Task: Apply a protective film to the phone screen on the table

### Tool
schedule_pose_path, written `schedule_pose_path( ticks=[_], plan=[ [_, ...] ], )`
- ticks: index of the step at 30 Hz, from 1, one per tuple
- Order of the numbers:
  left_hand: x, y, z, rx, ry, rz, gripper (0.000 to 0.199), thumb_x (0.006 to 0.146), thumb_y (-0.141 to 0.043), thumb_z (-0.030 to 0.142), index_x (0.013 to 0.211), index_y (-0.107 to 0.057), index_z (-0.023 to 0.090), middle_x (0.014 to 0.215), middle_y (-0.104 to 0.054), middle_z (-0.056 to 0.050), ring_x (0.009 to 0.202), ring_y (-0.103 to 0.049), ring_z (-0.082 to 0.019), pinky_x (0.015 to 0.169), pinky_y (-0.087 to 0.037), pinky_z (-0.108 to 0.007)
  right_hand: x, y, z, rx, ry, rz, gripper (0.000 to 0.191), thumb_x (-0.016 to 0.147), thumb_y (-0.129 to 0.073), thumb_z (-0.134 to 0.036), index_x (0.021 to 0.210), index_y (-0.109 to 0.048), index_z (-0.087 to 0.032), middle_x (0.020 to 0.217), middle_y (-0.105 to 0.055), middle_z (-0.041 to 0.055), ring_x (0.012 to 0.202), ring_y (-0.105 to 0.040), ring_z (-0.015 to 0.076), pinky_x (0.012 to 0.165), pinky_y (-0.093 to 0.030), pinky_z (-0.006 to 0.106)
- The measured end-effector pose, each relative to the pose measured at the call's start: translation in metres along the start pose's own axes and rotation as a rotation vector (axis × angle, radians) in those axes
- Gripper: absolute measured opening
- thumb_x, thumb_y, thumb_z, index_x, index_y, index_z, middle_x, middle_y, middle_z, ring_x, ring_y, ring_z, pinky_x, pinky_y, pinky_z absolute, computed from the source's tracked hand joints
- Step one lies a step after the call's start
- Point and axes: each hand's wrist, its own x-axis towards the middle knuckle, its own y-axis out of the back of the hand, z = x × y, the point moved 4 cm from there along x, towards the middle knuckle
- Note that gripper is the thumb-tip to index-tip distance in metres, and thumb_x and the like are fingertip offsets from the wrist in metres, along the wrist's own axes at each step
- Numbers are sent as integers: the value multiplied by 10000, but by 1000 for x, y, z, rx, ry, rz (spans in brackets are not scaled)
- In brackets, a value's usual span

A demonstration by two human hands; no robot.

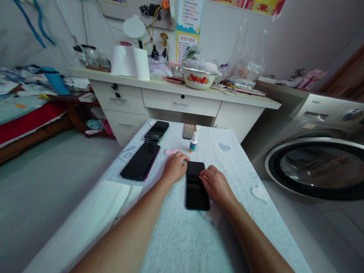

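A black smartphone [196, 193] lies screen up on the cloth-covered table, its long side pointing away from me. My left hand [174, 167] is closed at the phone's upper left corner, fingertips against the edge. Over the right part of the screen is my right hand [215, 182], fingers pinched together; whatever they hold is too small or hidden to name. Just beyond the phone stands a small white bottle [193, 143] with a blue and yellow label. To the left are stacked phones [140, 161], with another stack of phones [157, 131] behind them.
Another phone [189, 131] lies at the table's far edge. White paper or cloth [105, 201] covers the table's left side. Behind it stands a white desk [182, 102] bearing a flowered bowl [199, 79] and paper rolls [129, 62]. A washing machine [315, 140] is on the right.
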Motion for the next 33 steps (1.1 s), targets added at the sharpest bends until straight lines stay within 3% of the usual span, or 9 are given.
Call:
schedule_pose_path(
  ticks=[33],
  plan=[
    [0,1,0,13,24,-21,259,752,-526,108,933,-679,212,997,-624,-46,1001,-559,-195,923,-432,-325,1,4,4,-21,-110,91,161,872,-519,-158,865,-678,-186,843,-562,27,778,-562,133,715,-390,231]
  ],
)
